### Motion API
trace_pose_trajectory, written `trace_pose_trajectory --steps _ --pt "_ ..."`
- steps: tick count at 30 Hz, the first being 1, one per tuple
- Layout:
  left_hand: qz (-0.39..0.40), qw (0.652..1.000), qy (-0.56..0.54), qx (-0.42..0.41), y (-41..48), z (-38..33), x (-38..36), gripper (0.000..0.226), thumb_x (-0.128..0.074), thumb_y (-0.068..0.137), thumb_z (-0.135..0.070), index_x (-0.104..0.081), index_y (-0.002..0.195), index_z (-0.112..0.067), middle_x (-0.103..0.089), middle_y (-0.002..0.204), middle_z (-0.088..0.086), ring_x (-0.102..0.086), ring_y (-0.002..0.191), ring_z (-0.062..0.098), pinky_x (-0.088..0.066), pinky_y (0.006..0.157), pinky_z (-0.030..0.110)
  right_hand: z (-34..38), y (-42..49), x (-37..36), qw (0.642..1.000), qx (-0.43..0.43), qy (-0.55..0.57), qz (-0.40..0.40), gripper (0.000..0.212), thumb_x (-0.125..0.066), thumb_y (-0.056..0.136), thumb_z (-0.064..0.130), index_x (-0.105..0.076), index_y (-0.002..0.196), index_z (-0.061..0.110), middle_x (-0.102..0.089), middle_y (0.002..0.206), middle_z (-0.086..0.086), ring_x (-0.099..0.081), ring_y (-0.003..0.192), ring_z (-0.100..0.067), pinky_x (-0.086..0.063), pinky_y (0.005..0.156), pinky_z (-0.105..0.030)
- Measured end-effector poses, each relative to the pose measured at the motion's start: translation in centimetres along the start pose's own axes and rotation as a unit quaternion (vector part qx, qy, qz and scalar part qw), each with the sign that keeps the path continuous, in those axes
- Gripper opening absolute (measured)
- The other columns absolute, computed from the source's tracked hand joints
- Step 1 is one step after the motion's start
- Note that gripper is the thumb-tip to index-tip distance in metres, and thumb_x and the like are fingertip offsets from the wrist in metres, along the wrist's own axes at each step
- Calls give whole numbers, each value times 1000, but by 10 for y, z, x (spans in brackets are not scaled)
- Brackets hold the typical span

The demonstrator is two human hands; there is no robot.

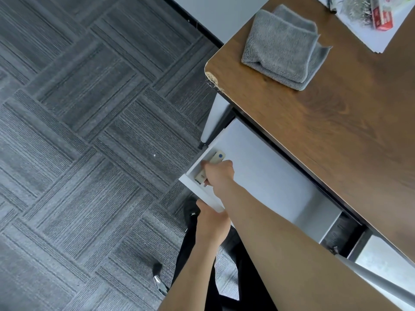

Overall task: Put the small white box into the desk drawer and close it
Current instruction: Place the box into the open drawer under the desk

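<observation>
Right hand clamps small white box in drawer front-left corner, left hand grips front edge; release flat, then push shut.

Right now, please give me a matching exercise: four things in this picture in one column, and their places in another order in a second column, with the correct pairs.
Things:
1. small white box
2. grey cloth
3. left hand
4. right hand

Places:
A. on the brown desk top
B. on the drawer's front panel
C. in the open drawer's left corner
D. inside the drawer, holding the box

Pairs: 1-C, 2-A, 3-B, 4-D
</observation>
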State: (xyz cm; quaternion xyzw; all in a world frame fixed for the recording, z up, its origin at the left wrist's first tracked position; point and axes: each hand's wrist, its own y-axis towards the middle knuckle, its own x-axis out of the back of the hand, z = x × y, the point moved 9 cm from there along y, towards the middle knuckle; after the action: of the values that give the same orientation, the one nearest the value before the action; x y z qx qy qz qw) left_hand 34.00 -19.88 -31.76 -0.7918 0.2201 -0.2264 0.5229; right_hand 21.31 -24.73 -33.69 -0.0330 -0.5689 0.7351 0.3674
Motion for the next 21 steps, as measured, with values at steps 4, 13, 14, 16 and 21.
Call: trace_pose_trajectory --steps 4,13,14,16,21 --pt "-17 1000 7 9 5 3 6 64 -55 82 -22 -35 139 -3 -61 101 10 -51 78 24 -41 68 34 -7 4 -7 999 -30 41 7 44 -66 84 17 -46 121 5 -66 110 -22 -70 86 -36 -58 74 -41" --pt "53 999 -7 1 2 -3 -2 48 -60 89 -24 -39 130 -11 -63 103 5 -57 81 17 -43 66 27 -3 -1 -6 999 -33 34 23 38 -59 89 12 -45 124 5 -67 106 -20 -70 86 -32 -59 83 -46" --pt "68 998 -3 -12 2 -7 -4 45 -64 88 -22 -41 126 -12 -63 99 7 -57 76 17 -48 63 28 -3 0 -5 999 -33 31 24 37 -59 89 11 -46 123 6 -67 106 -19 -70 87 -32 -59 82 -46" --pt "108 994 -21 -11 1 -10 -11 57 -71 79 -28 -42 126 -12 -66 97 10 -63 78 21 -62 71 39 -3 0 -3 999 -28 33 25 33 -62 89 13 -50 118 6 -68 102 -17 -71 85 -31 -61 79 -45" --pt "102 994 -25 -12 0 -13 -11 57 -70 75 -27 -52 124 -4 -60 85 13 -58 71 23 -58 83 57 4 2 1 1000 2 20 21 23 -65 87 14 -58 106 2 -68 102 -19 -69 91 -36 -59 82 -48"
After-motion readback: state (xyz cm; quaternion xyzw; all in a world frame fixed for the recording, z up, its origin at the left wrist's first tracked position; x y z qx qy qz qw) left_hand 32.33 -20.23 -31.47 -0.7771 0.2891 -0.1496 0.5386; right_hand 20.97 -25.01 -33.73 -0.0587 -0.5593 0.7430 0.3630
